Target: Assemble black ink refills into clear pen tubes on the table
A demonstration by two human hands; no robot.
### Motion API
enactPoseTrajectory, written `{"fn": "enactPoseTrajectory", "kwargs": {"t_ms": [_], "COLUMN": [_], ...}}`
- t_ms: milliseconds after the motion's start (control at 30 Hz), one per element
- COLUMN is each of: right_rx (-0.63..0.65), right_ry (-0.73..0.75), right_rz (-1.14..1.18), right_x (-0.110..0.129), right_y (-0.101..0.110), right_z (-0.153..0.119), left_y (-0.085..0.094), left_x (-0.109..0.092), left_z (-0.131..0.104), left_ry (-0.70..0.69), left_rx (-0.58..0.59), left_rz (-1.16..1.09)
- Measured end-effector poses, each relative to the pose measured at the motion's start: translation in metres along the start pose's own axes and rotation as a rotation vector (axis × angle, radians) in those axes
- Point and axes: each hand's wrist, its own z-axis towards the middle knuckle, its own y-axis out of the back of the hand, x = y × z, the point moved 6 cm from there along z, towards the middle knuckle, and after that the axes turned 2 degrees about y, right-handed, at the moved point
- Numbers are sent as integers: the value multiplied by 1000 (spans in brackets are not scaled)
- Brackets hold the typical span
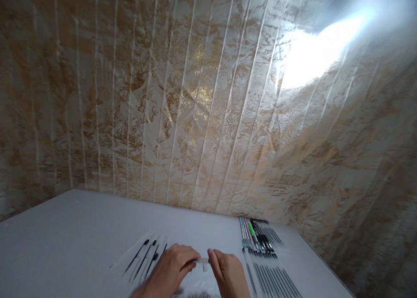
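My left hand [169, 269] and my right hand [230, 274] meet low in the head view, over a white table [65, 233]. Together their fingertips pinch a short clear tube-like pen part [202, 261] held level between them. Just left of my left hand lie several loose clear pen barrels and thin dark refills [143, 254] on the table. To the right of my right hand a row of pens [256, 237], one with a green section, lies side by side, with more thin dark refills [273, 280] below them.
A cream and gold marbled wall [195, 94] with vertical ridges rises right behind the table and fills most of the view. A bright glare [309, 54] sits at the upper right. The table's right edge [325, 263] runs diagonally near the pens.
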Motion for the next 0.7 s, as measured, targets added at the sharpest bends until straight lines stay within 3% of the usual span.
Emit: {"fn": "enactPoseTrajectory", "kwargs": {"t_ms": [700], "right_rx": [-55], "right_ry": [94], "right_rz": [-46], "right_x": [8], "right_y": [2], "right_z": [0], "left_y": [3], "left_x": [5], "left_z": [2], "left_ry": [56], "left_rx": [-44], "left_rz": [34]}}
